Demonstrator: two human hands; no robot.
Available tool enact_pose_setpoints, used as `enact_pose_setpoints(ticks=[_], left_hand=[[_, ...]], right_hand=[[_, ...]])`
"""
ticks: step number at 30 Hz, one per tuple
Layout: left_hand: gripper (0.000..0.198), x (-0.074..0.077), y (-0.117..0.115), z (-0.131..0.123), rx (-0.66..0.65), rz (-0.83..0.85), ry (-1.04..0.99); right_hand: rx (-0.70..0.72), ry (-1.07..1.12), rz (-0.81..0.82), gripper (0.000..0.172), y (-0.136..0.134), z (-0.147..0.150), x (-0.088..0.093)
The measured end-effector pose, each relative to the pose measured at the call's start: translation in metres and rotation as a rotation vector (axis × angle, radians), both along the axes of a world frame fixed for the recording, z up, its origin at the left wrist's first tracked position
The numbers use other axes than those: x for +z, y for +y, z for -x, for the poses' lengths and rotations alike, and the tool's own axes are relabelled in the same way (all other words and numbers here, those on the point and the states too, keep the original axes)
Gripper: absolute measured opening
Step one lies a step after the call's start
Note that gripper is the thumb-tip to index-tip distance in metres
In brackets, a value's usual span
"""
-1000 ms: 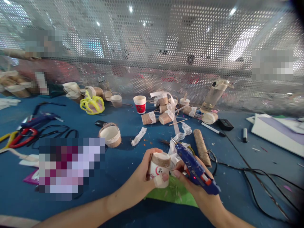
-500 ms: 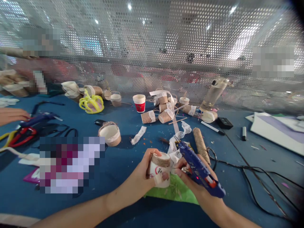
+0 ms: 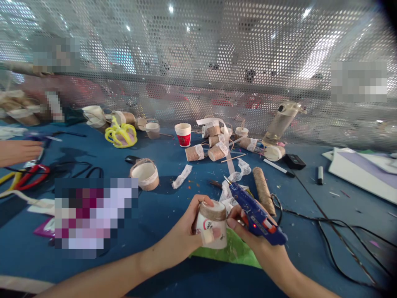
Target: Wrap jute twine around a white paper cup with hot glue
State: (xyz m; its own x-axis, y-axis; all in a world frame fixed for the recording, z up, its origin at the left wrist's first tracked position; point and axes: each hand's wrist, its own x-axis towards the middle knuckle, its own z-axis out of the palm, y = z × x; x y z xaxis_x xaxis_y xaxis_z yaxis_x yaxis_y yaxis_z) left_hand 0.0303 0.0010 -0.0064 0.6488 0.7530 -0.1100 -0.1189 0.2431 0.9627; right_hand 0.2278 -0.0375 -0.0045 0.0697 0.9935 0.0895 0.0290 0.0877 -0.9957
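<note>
My left hand (image 3: 186,231) is closed around the paper cup (image 3: 212,225), held over the near blue worktop (image 3: 161,215). A rough twine band (image 3: 216,205) circles the cup's smooth rim. My right hand (image 3: 248,238) is clenched on the blue plastic glue gun (image 3: 254,211), nozzle aimed away. I judge it best to press the pale strip flat, with my fingers clear of hot glue.

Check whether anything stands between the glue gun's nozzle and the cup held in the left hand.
Nothing visible does. The left hand holds the cup beside the right hand, whose fingers touch it; the glue gun points up and away, its nozzle clear above the cup's rim.
</note>
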Motion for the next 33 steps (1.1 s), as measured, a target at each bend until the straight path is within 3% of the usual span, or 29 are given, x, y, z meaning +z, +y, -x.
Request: enact_pose_setpoints(ticks=[19,33], left_hand=[[0.044,-0.0048,0.0046,0.0024,-0.115,0.046,-0.147],[0.039,-0.0069,-0.0003,0.0003,-0.041,0.018,-0.058]], right_hand=[[-0.035,0.073,0.082,0.017,-0.001,0.0018,-0.0003],[-0.022,0.167,0.046,0.018,-0.0006,0.0077,-0.0016]])
